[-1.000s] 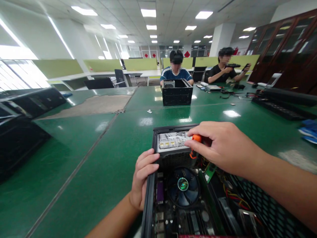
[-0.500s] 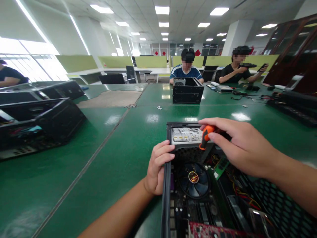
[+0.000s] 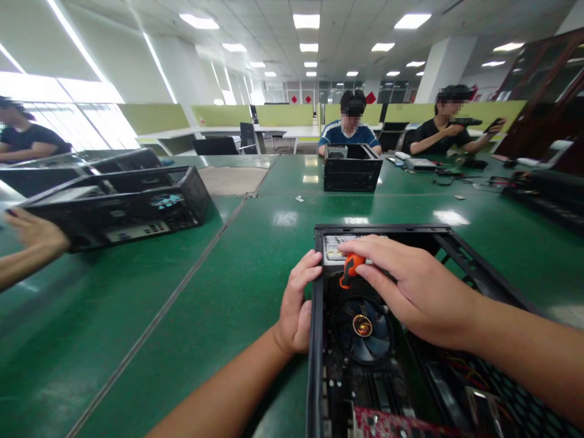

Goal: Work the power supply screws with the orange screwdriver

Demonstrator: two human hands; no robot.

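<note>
An open black computer case (image 3: 314,340) lies on the green table in front of me. Inside it I see a round CPU fan (image 3: 364,327), a power supply with a white label (image 3: 333,246) at the far end, and a red card (image 3: 387,423) at the near edge. My left hand (image 3: 296,307) grips the case's left wall, fingers curled over the rim. My right hand (image 3: 413,289) reaches over the fan and pinches the orange handle of a screwdriver (image 3: 349,269), which points down into the case.
Another person's hand (image 3: 34,234) touches a black computer case (image 3: 118,204) lying at the left. A third case (image 3: 351,167) stands across the table before a seated person. Cables and small parts (image 3: 447,173) lie at the far right. A grey patch (image 3: 232,179) marks the table.
The view has swung left and down. The screwdriver handle has come lower and nearer the fan. A neighbour's hand has come into view on the left case.
</note>
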